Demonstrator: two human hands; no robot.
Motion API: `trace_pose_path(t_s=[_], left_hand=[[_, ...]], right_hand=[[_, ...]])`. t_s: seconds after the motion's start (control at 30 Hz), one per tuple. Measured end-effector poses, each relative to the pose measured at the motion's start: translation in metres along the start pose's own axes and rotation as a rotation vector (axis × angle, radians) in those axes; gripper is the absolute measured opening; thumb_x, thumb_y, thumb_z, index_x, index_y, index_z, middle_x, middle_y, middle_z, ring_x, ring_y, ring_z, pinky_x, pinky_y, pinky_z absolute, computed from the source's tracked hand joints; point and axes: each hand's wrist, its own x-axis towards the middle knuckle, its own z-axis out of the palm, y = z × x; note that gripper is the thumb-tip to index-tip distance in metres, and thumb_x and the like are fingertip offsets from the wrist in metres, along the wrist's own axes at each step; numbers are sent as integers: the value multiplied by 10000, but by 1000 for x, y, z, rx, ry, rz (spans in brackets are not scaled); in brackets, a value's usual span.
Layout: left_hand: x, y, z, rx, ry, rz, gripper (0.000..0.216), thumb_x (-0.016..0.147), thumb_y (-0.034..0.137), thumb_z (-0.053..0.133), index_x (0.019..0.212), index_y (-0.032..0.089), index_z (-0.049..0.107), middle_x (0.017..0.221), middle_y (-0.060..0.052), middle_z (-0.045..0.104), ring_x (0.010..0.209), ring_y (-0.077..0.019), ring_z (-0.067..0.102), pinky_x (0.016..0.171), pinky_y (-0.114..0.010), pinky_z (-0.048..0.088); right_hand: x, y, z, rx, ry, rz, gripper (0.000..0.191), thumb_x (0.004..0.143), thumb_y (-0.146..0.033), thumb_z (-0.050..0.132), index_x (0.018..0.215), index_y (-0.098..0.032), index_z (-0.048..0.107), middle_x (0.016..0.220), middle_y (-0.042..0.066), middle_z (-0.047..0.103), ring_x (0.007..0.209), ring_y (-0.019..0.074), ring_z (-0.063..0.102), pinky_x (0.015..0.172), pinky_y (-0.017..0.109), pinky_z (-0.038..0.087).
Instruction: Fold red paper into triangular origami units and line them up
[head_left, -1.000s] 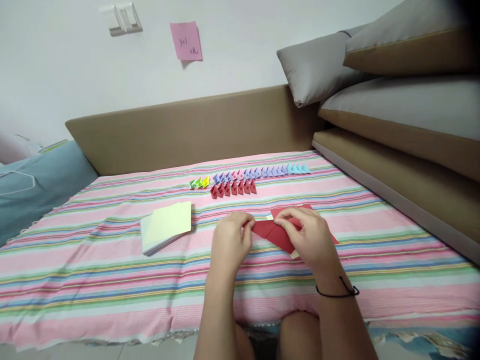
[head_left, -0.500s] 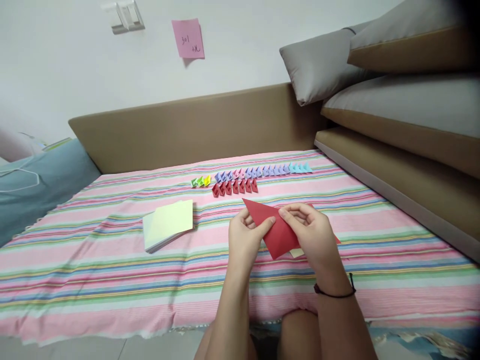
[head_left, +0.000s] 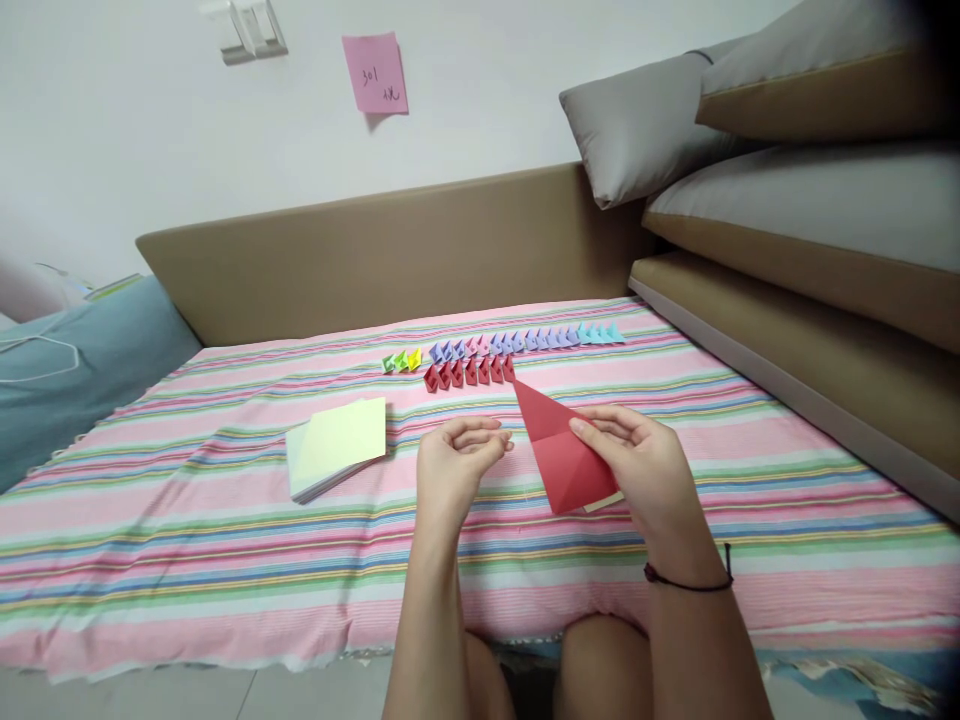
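Note:
A red sheet of folding paper [head_left: 564,455], creased across its face, is held up by my right hand [head_left: 645,465], with the thumb in front and the fingers behind. To the left of the paper, apart from it, my left hand [head_left: 461,462] has its fingers part-curled and holds nothing. Beneath the red paper a pale yellow piece of paper [head_left: 602,502] peeks out. Farther back stands a row of small folded red paper pieces [head_left: 471,373]; the tip of the held sheet overlaps the row's right end in view.
Left of my hands lies a stack of paper squares [head_left: 341,440]. Behind the red row runs a line of purple, pink and blue folded pieces [head_left: 525,342], with green and yellow ones [head_left: 401,361] to its left. Cushions [head_left: 795,220] are piled at the right. Striped cloth [head_left: 225,560] covers the surface.
My left hand has let go of the red paper and moved left. My right hand has shifted slightly right with the paper, whose creased face now shows more.

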Motion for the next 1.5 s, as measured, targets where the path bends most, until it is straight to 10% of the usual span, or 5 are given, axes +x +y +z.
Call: trace_pose_path(t_s=[0.2, 0.7, 1.1, 1.27, 1.5], left_hand=[[-8, 5, 21, -303, 25, -38, 418, 669, 428, 711, 965, 144, 630, 928, -94, 688, 824, -192, 661, 691, -281, 511], [0, -15, 35, -497, 204, -130, 394, 604, 472, 745, 713, 122, 602, 476, 54, 517, 410, -51, 440, 430, -170, 331], [-1, -2, -2, 241, 670, 545, 250, 874, 363, 485, 748, 170, 580, 629, 3, 589, 591, -107, 543, 566, -222, 427], [-4, -5, 15, 655, 158, 907, 143, 877, 174, 479, 890, 184, 620, 867, -46, 671, 862, -164, 573, 803, -301, 446], [1, -10, 20, 678, -212, 653, 162, 887, 179, 449, 894, 183, 611, 890, -56, 652, 885, -179, 576, 829, -322, 437]], right_hand=[[-1, -1, 2, -27, -53, 28, 310, 612, -370, 771, 816, -160, 668, 822, 86, 716, 768, 223, 665, 663, 314, 516], [-9, -6, 19, 91, -345, 84, 262, 653, -321, 753, 844, -167, 660, 759, 36, 682, 725, 149, 620, 661, 250, 474], [-7, -5, 8, 61, -223, 82, 251, 674, -321, 737, 874, -186, 666, 669, -1, 636, 612, 132, 575, 568, 240, 446], [-8, -3, 21, 25, -184, -34, 208, 699, -298, 719, 859, -183, 653, 674, -2, 654, 683, 136, 609, 688, 252, 472], [-6, -6, 16, -6, -200, -43, 371, 678, -317, 746, 999, -184, 615, 777, 34, 699, 750, 163, 653, 702, 266, 501]])
